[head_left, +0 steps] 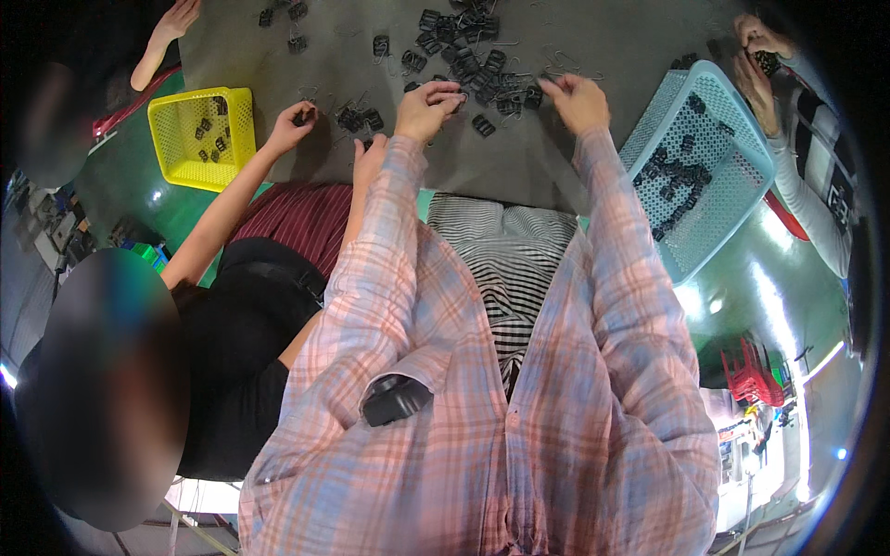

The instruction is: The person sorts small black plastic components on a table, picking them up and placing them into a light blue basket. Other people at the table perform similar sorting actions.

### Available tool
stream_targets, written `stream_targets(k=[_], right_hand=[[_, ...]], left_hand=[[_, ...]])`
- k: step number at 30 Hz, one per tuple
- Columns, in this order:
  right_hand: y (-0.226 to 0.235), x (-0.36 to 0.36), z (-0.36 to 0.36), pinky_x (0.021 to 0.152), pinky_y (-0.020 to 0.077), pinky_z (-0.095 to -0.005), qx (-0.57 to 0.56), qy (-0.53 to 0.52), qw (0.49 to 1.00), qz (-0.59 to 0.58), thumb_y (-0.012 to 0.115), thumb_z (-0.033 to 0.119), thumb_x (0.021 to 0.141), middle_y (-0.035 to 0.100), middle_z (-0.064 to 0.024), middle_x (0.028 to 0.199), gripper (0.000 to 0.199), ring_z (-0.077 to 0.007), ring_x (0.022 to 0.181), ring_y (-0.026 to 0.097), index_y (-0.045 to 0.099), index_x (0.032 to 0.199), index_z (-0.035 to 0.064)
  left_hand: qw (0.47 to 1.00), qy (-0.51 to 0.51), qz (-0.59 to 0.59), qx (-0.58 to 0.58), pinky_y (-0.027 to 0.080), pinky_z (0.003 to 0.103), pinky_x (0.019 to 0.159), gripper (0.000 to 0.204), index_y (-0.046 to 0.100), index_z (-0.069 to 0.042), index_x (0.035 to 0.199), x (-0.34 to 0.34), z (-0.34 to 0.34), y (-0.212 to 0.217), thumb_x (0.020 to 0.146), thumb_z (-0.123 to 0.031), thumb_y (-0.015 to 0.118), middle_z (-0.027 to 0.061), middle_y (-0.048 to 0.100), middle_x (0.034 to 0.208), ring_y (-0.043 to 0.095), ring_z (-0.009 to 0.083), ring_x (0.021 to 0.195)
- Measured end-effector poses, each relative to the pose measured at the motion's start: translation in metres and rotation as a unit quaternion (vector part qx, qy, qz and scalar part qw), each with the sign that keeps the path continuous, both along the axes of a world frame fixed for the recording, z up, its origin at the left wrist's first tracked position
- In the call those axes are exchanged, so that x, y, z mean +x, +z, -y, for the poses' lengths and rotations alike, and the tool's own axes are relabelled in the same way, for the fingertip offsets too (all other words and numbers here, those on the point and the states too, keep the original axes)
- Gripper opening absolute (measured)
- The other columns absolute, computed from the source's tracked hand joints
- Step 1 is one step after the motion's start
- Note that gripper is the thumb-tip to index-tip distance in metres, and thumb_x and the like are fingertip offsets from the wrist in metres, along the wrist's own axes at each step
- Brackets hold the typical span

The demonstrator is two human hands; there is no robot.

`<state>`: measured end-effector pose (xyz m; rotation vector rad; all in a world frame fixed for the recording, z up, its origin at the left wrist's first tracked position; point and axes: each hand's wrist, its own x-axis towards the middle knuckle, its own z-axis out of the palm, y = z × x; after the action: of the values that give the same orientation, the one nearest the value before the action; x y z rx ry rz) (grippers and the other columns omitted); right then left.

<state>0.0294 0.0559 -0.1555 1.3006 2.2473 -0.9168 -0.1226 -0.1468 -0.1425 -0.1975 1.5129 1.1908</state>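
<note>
My left hand (426, 111) is raised over the grey table with thumb and fingers pinched together. Whatever is between its fingertips is too small to make out. To its right, my right hand (578, 104) is also closed in a pinch, beside thin metal wire hooks (567, 70); what it grips cannot be told. Between and beyond both hands lies a loose pile of small black ribbed plastic pieces (495, 62), several with wire hooks on them. One single black piece (483, 125) rests on the near side of the pile, between my hands.
A light blue perforated basket (753, 157) on the right holds black pieces. A yellow basket (243, 130) with a few pieces stands left. Close on my left, a co-worker's hand (289, 130) handles pieces. Other people's hands show at the upper left and upper right.
</note>
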Motion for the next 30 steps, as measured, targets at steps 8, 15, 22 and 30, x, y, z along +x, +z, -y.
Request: stream_targets(k=[8, 15, 22, 30], right_hand=[[0.021, 0.036, -0.006, 0.056, 0.0407, -0.0362, -0.063, -0.099, 0.991, -0.056, 0.064, 0.044, 0.079, 0.054, -0.0045, 0.055, 0.042, -0.0205, 0.053, 0.048, 0.062, 0.067, 0.0038], [0.003, 0.044, -0.006, 0.069, 0.0472, -0.0345, -0.125, -0.162, 0.975, -0.091, 0.063, 0.045, 0.078, 0.068, -0.0095, 0.076, 0.043, -0.0221, 0.072, 0.064, 0.07, 0.085, 0.0027], [0.044, 0.046, -0.007, 0.058, 0.0422, -0.0322, -0.092, -0.085, 0.986, -0.114, 0.071, 0.039, 0.071, 0.056, -0.0072, 0.06, 0.039, -0.0168, 0.058, 0.052, 0.061, 0.065, 0.0027], [0.087, 0.053, 0.001, 0.048, 0.028, -0.0267, -0.224, -0.195, 0.916, -0.27, 0.07, 0.033, 0.075, 0.041, 0.0026, 0.053, 0.042, -0.0066, 0.052, 0.034, 0.048, 0.054, 0.0049]], left_hand=[[0.999, -0.035, 0.014, 0.025, 0.052, 0.03, 0.086, 0.035, 0.055, -0.002, 0.118, 0.007, -0.001, -0.014, 0.084, 0.001, 0.06, 0.0078, 0.061, 0.112, 0.061, 0.0179, 0.095], [0.994, 0.005, -0.066, -0.087, 0.054, 0.028, 0.072, 0.021, 0.065, -0.003, 0.096, 0.01, -0.001, -0.001, 0.078, -0.011, 0.072, 0.0059, 0.064, 0.097, 0.062, 0.0148, 0.086], [0.99, 0.003, -0.121, -0.076, 0.051, 0.027, 0.064, 0.023, 0.066, -0.006, 0.096, 0.011, 0.003, 0.041, 0.074, -0.009, 0.073, 0.0038, 0.061, 0.088, 0.059, 0.0117, 0.074], [0.977, -0.078, -0.194, -0.034, 0.047, 0.022, 0.061, 0.027, 0.065, -0.004, 0.101, 0.025, 0.008, 0.079, 0.075, -0.003, 0.069, 0.001, 0.061, 0.08, 0.056, 0.0086, 0.07]])
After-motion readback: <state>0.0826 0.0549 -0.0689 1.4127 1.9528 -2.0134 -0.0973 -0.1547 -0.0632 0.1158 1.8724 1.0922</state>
